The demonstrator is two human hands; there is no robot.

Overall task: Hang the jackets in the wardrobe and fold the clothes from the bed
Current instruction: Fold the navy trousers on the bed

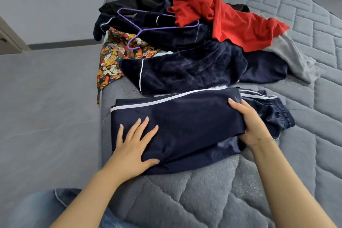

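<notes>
Navy track pants (187, 126) with white side stripes lie partly folded on the near end of the bed. My left hand (135, 144) presses flat on their left part, fingers spread. My right hand (249, 124) grips the folded edge on the right, thumb on top and fingers underneath; the elastic waistband sticks out beyond it. Behind the pants is a heap of clothes: a dark navy velvet jacket (185, 68) with white piping, a red shirt (231, 22), a teddy-bear print garment (114, 57), a grey garment (292, 55) and a purple hanger (148, 29) on top.
The bed has a grey quilted cover (305, 135), bare at the right and near me. Grey floor (46, 107) lies to the left of the bed. A light furniture corner (9, 39) shows at the far left. My jeans-clad knee (46, 207) is at the bottom left.
</notes>
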